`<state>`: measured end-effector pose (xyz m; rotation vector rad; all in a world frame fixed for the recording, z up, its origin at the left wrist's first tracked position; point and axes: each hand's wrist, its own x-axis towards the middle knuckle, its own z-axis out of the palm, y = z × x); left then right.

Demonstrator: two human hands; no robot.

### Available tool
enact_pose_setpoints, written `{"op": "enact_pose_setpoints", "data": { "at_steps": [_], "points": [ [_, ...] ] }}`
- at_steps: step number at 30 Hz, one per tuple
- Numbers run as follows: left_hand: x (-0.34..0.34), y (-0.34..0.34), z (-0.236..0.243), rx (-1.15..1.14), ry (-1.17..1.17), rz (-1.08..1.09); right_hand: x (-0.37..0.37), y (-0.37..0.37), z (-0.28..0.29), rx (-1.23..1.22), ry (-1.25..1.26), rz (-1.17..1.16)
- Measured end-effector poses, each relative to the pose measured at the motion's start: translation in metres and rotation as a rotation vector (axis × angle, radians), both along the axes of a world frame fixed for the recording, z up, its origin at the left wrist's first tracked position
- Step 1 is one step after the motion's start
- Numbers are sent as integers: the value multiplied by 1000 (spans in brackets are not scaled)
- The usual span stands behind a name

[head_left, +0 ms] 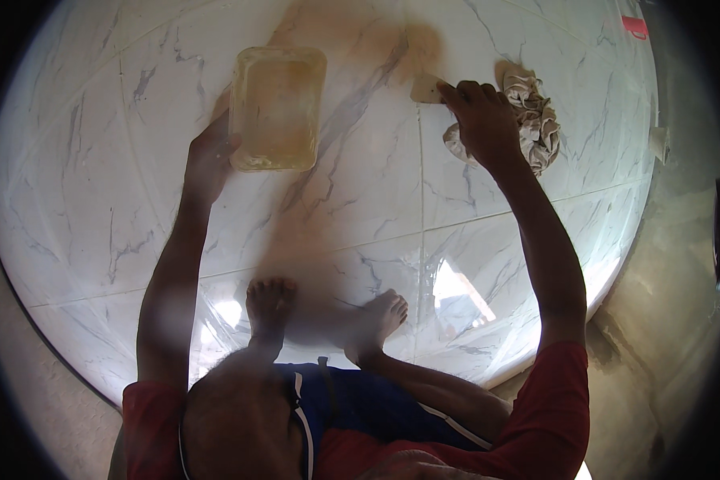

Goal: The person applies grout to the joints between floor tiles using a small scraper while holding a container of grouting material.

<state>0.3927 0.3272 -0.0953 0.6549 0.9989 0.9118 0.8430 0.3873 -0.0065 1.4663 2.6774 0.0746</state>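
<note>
My left hand [209,158] grips the left edge of a shallow rectangular plastic tub [278,108], its thumb over the rim. The tub is yellowish and translucent, with a pale smear inside. Farther right, my right hand [486,120] is closed on a small flat pale scraper [427,89], held between thumb and fingers. The scraper's blade points left, over or against a tile joint; contact is unclear. A crumpled beige cloth [541,128] lies on the floor just right of my right hand, which partly covers it.
Glossy white marble-patterned tiles [80,184] with joint lines spread under everything. My bare feet [270,302] rest on them at the near side. A red object [635,27] lies at the far right edge. Bare grey concrete [640,344] borders the tiles on the right.
</note>
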Motion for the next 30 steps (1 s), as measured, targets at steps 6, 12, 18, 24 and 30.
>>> {"op": "enact_pose_setpoints", "data": {
  "at_steps": [6, 12, 18, 24, 30],
  "points": [
    [-2, 2, -5, -52, -21, 40, -5, -2, -7, 1, -127, 35],
    [-3, 0, -5, 43, -43, -47, 28, -36, 7, 18, -122, 18],
    [-2, 0, -1, 55, -36, -27, 5, -37, -11, -83, 109, -45],
    [8, 4, 10, -9, -41, -29, 49, -51, -31, -78, 178, -55],
    [-5, 0, -8, 60, -31, -22, 5, -40, -14, -68, 159, -26]
  ]
}}
